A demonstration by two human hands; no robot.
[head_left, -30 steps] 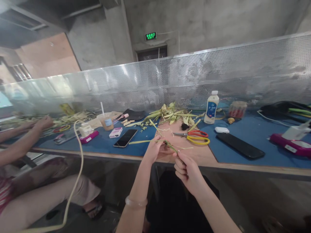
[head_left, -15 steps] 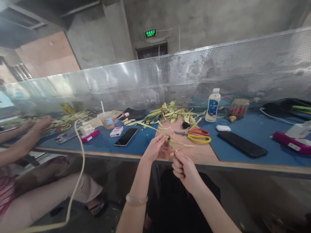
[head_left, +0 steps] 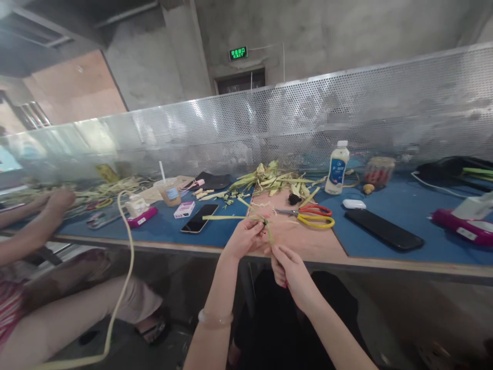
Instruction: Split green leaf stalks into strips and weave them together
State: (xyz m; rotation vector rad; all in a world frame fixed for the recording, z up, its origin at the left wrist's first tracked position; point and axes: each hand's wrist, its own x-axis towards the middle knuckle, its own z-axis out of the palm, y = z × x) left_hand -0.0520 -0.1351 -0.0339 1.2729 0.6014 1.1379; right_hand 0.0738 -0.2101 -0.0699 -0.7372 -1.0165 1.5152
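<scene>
My left hand (head_left: 243,239), a pale bangle at its wrist, pinches a small knot of green leaf strips (head_left: 270,234) above the table's front edge. One long pale strip (head_left: 221,218) sticks out leftward from it, over a black phone (head_left: 200,218). Lower and to the right, my right hand (head_left: 290,270) has its fingers closed on the lower end of a green strip that runs up to the knot. Just beyond the hands lies a pair of scissors (head_left: 316,221) with red and yellow handles. My fingers partly cover the knot.
A heap of dried leaves (head_left: 273,180) lies behind the scissors. A white-capped bottle (head_left: 337,168), a jar (head_left: 379,172) and a long black case (head_left: 383,228) stand or lie rightward. At left are a drink cup (head_left: 169,192), a small box (head_left: 184,209) and another person's hands (head_left: 57,203).
The long pale strip has swung to point straight left. My right hand has dropped slightly, its strip now stretched more upright. The other person's hands have shifted a little left and down.
</scene>
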